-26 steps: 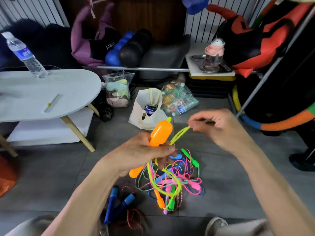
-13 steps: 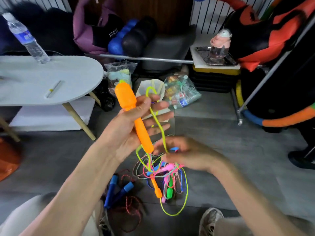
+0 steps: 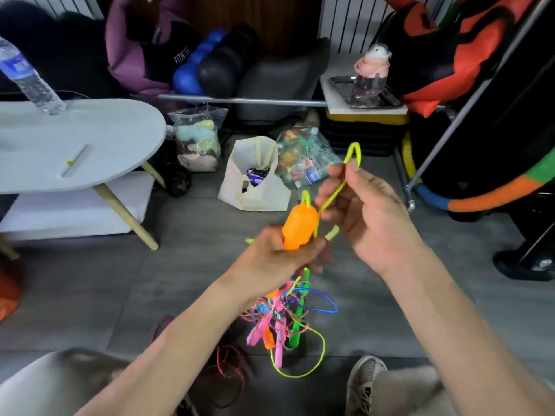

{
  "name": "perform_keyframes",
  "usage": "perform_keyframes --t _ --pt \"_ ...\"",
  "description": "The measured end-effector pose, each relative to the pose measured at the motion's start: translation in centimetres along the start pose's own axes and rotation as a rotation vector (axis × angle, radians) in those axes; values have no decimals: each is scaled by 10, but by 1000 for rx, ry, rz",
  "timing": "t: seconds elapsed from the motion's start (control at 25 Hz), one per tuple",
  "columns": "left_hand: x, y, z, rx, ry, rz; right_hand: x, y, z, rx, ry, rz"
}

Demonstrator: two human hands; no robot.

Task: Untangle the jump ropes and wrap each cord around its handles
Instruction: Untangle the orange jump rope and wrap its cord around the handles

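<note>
My left hand (image 3: 277, 259) grips an orange jump-rope handle (image 3: 298, 226) upright, its fat end up. From that end runs a yellow-green cord (image 3: 332, 196), which my right hand (image 3: 369, 214) pinches just to the right, with a loop sticking up above the fingers. Below my hands a tangle of ropes (image 3: 288, 313) in pink, green, blue and orange hangs and lies on the grey floor, with a yellow-green loop trailing out at its lower right. A dark red cord (image 3: 228, 364) lies on the floor under my left forearm.
A white oval table (image 3: 90, 139) with a water bottle (image 3: 27, 79) stands at the left. A white bag (image 3: 255, 181) and clear plastic bags (image 3: 303, 157) sit on the floor ahead. Metal rack legs (image 3: 408, 187) and an orange-and-black bag stand at the right. My shoe (image 3: 363, 382) is at the bottom.
My left hand dropped and moved right with the orange handle. My right hand rose from the tangle and now pulls the yellow-green cord up to the right of the handle.
</note>
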State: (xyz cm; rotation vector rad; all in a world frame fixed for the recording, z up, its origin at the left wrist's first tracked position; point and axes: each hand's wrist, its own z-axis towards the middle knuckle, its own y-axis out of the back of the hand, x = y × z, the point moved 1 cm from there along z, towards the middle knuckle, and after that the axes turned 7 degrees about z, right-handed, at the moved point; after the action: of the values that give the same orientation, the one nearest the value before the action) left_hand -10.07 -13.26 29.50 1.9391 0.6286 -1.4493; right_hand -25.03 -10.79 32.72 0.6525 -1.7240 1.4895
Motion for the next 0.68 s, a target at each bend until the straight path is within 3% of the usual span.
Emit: perform_keyframes --t 0.12,0.28,0.36,0.52,0.6,0.68 --pt "-10 14 7 -151 -68 -328 -3 11 9 70 -128 26" --pt "-23 23 5 -77 -129 -570 -42 15 -3 214 -325 -709" --pt "-26 21 3 -51 -128 -665 -55 11 -8 255 -273 -911" --pt "-26 28 9 -94 -166 -829 -43 30 3 73 -76 -1200" --pt "-20 32 15 -90 -157 -697 -33 30 4 -28 -48 -1087" --pt "-13 28 18 -103 -77 -464 -10 21 4 -163 71 -776"
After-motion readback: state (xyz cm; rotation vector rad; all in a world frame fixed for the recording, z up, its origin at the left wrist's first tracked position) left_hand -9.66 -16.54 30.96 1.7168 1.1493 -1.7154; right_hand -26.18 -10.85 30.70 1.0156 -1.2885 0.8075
